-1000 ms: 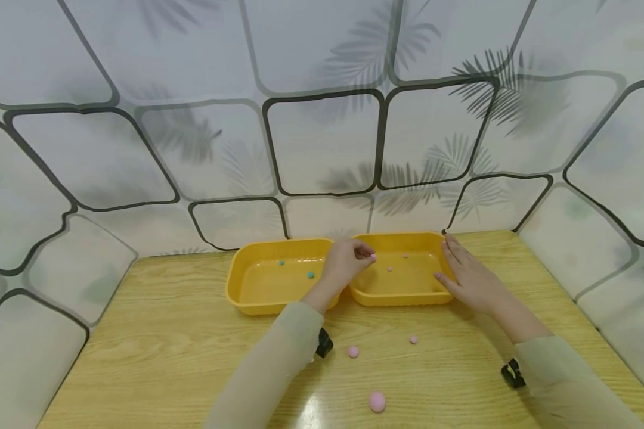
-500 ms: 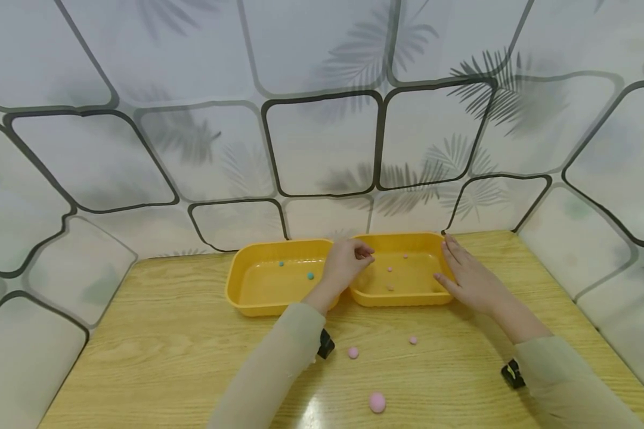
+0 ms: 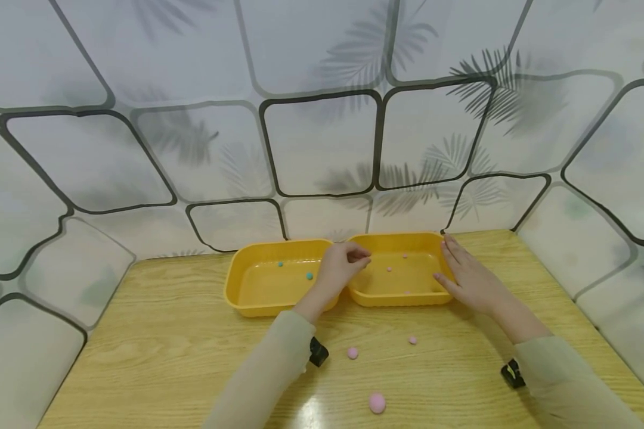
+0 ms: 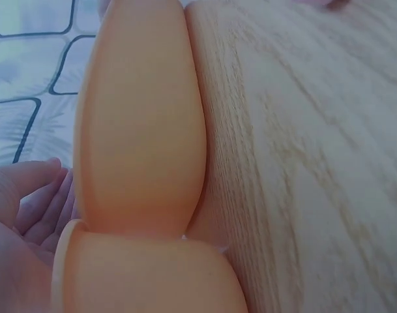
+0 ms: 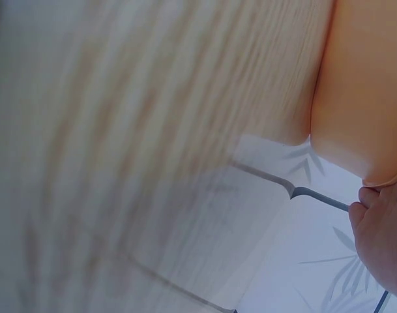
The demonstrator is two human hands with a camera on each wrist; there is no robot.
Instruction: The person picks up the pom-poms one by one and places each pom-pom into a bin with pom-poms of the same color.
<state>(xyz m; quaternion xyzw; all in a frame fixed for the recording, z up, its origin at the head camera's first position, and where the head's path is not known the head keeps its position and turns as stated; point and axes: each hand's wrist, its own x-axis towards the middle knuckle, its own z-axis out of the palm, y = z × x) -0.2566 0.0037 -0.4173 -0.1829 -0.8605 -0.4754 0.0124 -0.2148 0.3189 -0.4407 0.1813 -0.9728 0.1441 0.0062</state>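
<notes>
My left hand (image 3: pixel 337 269) hovers over the inner ends of two yellow trays, fingers loosely bent with nothing between them. In the left wrist view, the left hand (image 4: pixel 29 222) appears behind the tray rims. The right hand (image 3: pixel 474 280) lies at the outer end of the right tray (image 3: pixel 399 300), its fingers fairly straight along the rim. Inside this tray are small pink balls: one at the back (image 3: pixel 405 256), another mid-floor (image 3: pixel 389 269), and one partly hidden behind the near wall (image 3: pixel 407 292). Two teal balls (image 3: pixel 309 276) sit in the left tray (image 3: pixel 268 310).
Three pink balls of differing size lie on the wooden table (image 3: pixel 166 351) in front of the trays: a large ball (image 3: pixel 377 403), a medium ball (image 3: pixel 352 353) and a small ball (image 3: pixel 412 340). A patterned wall (image 3: pixel 322 149) stands close behind the trays.
The left hand has let go of a pink ball, which dropped into the right tray and moved rightward along its near side. That hand has drawn back slightly left; the right hand stays put.
</notes>
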